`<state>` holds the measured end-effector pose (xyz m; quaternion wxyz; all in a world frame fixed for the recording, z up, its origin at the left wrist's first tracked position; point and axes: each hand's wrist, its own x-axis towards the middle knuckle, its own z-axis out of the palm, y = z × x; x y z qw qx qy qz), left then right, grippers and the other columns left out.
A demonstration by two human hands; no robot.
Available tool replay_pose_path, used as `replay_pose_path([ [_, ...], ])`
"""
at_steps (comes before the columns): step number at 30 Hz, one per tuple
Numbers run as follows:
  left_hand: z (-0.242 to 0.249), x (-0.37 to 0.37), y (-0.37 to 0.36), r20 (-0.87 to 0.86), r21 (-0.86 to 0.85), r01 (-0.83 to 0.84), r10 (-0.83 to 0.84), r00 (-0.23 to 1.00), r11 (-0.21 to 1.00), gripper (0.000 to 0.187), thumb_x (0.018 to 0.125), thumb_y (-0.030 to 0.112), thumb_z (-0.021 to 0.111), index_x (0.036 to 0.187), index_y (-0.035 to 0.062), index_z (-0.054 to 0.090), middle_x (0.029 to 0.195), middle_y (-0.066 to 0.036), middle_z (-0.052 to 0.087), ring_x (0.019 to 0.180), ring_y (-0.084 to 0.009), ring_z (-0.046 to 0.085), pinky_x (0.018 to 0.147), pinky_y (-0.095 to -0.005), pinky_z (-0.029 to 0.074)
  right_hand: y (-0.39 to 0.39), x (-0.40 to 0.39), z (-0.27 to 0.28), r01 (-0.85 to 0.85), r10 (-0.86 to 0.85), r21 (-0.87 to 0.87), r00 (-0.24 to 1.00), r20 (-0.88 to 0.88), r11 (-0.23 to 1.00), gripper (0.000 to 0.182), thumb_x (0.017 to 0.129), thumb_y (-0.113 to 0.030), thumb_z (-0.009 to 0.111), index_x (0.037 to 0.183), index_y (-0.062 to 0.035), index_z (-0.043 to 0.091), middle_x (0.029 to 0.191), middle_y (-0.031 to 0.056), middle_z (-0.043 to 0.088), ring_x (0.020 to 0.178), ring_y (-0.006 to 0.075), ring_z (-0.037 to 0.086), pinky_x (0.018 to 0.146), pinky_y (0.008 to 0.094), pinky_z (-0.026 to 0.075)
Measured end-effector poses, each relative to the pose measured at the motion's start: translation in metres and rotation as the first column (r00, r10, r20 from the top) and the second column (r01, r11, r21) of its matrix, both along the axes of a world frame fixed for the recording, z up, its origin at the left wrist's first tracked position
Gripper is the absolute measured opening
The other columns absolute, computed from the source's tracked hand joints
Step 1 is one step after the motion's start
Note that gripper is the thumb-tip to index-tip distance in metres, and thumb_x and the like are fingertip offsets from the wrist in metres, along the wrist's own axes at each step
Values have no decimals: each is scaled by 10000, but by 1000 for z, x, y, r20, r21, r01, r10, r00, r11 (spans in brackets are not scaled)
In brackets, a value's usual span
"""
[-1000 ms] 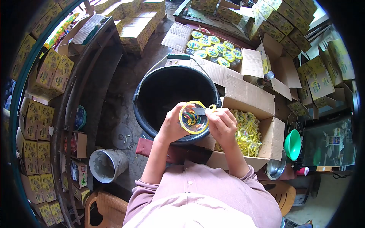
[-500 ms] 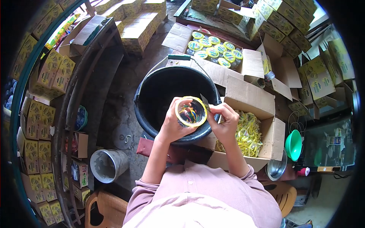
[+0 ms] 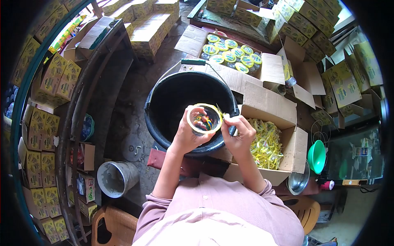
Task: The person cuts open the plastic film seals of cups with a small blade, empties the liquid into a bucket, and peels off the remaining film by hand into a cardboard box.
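My left hand (image 3: 183, 133) is wrapped round a clear plastic cup (image 3: 200, 130) with a yellow rim, its open mouth turned up towards me. Bright coloured print shows through its wall. Pinched in my right hand (image 3: 239, 133) is a thin blade (image 3: 219, 108), its edge right at the right side of the cup's rim. Both hands are over the near part of a large black bucket (image 3: 152, 127). Close beside my right hand, an open cardboard box (image 3: 269, 100) holds a heap of thin yellow plastic strips (image 3: 266, 145).
Beyond the bucket, another cardboard box (image 3: 273, 67) holds many yellow-lidded cups (image 3: 230, 54). A grey bucket (image 3: 117, 179) stands at the left on the floor. At the right are a green bowl (image 3: 317, 157) and a metal bowl (image 3: 298, 182). Printed cartons (image 3: 147, 35) are stacked all around.
The blade has turned to a more edge-on angle at the cup's rim, and my right hand has shifted slightly down and left. The cup has tilted a little in my left hand.
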<state>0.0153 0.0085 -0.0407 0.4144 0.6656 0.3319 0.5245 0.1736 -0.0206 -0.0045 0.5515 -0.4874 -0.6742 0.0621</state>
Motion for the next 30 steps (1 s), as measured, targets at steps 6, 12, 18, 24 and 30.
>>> replay_pose_path([
  [6, 9, 0, -3, -4, -45, 44, -44, 999, 998, 565, 612, 67, 742, 1100, 36, 458, 978, -86, 519, 912, -180, 553, 816, -303, 474, 3, 6, 1, -30, 30, -5, 999, 24, 1000, 151, 672, 79, 680, 764, -28, 625, 696, 96, 611, 605, 223, 619, 546, 289, 484],
  [12, 5, 1, -2, -22, -57, 93, -94, 995, 994, 570, 593, 57, 745, 1092, 29, 473, 994, -84, 522, 925, -173, 552, 806, -283, 484, 5, 6, 5, -25, 26, -7, 999, 20, 1000, 155, 671, 81, 681, 770, -28, 630, 694, 99, 612, 604, 221, 620, 554, 284, 484],
  [18, 7, 3, -1, -9, 8, 35, -35, 999, 999, 593, 589, 82, 771, 1103, 25, 481, 1027, -84, 528, 914, -159, 566, 805, -286, 485, 4, 6, 7, 10, -9, 16, 1000, -9, 1000, 169, 659, 100, 683, 749, -22, 608, 676, 81, 594, 596, 169, 587, 563, 250, 463],
  [24, 12, 3, -3, 2, -24, 21, -21, 1000, 999, 603, 584, 63, 777, 1104, 35, 473, 1006, -93, 527, 958, -193, 560, 824, -304, 483, -2, 18, 0, -60, 9, 181, 962, 271, 982, 226, 635, 81, 664, 821, -45, 644, 726, 71, 594, 670, 228, 599, 600, 319, 504],
  [30, 4, 1, -1, 2, 45, 39, -39, 999, 998, 646, 571, 82, 808, 1117, 33, 468, 1007, -111, 533, 950, -223, 565, 813, -316, 485, 0, 19, 1, -69, 22, 155, 958, 285, 986, 222, 645, 84, 651, 834, -30, 640, 730, 78, 592, 669, 231, 593, 597, 320, 495],
])
